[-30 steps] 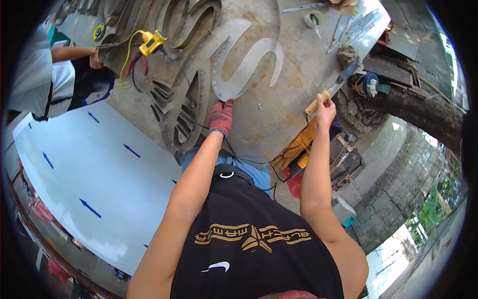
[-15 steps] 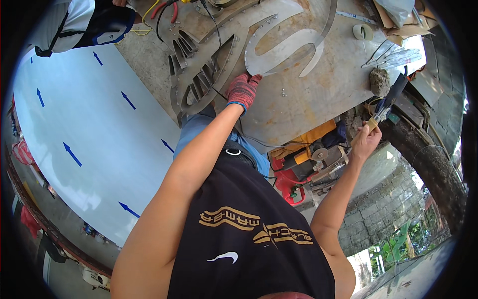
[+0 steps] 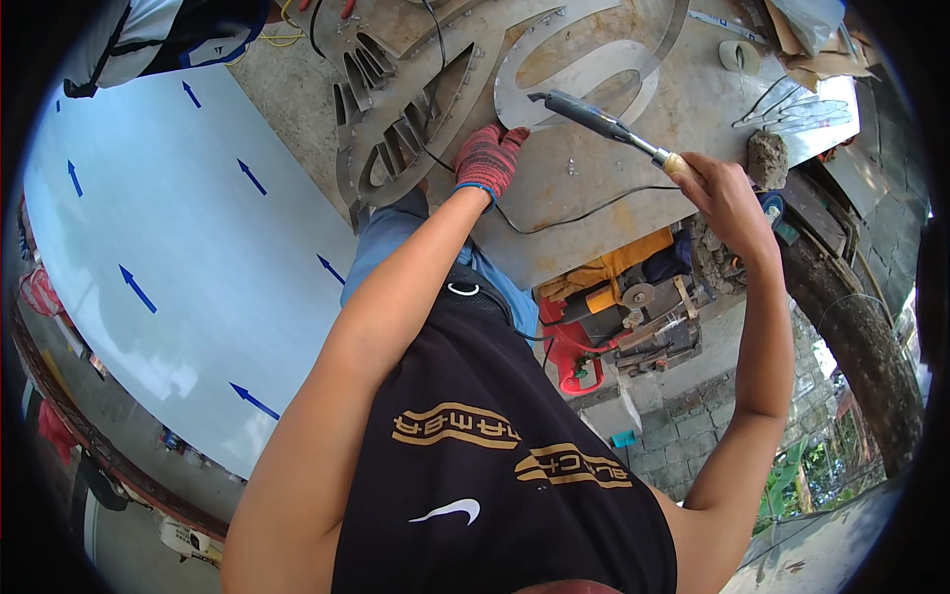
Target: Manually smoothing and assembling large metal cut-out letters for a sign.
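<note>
My left hand (image 3: 487, 161), in a red and grey knit glove, is closed at the near edge of a curved, S-shaped sheet-metal piece (image 3: 517, 99). Its fingertips seem to pinch that edge, though their undersides are hidden. My bare right hand (image 3: 730, 198) grips the wooden handle of a soldering iron (image 3: 599, 121). The iron's dark barrel points left, and its bent tip hangs over the metal piece; whether it touches cannot be made out. To the left lies another metal shape with upright strip walls (image 3: 401, 119).
A large white sheet with blue arrows (image 3: 188, 228) spreads at left. Below the metal table (image 3: 594, 213) lies a yellow angle grinder (image 3: 616, 295). A tape roll (image 3: 739, 56) and a rough lump (image 3: 768, 158) are at right. Another person (image 3: 163, 40) is at upper left.
My right hand has brought the soldering iron from the table's right side leftward over the metal piece. My left hand stays at the piece's edge.
</note>
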### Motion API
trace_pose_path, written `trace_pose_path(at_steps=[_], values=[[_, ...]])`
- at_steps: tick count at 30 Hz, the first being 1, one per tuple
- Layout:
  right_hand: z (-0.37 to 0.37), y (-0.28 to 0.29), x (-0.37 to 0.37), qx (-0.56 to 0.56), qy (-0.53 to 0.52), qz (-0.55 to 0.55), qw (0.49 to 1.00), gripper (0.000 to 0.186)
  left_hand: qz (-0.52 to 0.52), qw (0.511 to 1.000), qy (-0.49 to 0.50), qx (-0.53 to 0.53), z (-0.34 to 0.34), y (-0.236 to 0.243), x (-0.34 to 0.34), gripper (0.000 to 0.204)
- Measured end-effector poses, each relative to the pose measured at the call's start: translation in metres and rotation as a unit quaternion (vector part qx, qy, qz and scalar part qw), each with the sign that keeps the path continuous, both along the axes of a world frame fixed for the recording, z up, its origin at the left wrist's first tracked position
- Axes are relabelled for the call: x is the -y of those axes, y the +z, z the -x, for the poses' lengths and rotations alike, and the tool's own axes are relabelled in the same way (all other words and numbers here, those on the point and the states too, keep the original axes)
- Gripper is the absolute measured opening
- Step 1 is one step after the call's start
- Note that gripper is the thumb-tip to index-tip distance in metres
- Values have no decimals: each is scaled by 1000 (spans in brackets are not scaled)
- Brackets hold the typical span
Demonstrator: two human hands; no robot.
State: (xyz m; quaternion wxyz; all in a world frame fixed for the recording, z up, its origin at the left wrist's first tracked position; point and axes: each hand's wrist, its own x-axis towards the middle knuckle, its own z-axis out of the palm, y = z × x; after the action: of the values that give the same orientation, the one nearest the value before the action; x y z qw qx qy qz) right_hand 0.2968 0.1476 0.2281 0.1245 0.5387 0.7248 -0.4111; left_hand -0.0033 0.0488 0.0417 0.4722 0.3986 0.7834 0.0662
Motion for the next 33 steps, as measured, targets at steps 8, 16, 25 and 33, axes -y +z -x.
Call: trace_pose_path(at_steps=[8, 16, 25, 33], values=[[32, -12, -23, -11, 74, 29, 997, 30, 20, 1000, -10, -11, 1, -2, 0, 60], [37, -20, -22, -21, 82, 29, 996, 34, 10, 1000, 1, 12, 3, 2, -1, 58], [38, -27, -18, -15, 86, 39, 995, 38, 26, 1000, -3, 15, 4, -3, -2, 57], [37, -27, -12, 2, 59, 80, 995, 39, 13, 1000, 2, 27, 3, 4, -2, 56]])
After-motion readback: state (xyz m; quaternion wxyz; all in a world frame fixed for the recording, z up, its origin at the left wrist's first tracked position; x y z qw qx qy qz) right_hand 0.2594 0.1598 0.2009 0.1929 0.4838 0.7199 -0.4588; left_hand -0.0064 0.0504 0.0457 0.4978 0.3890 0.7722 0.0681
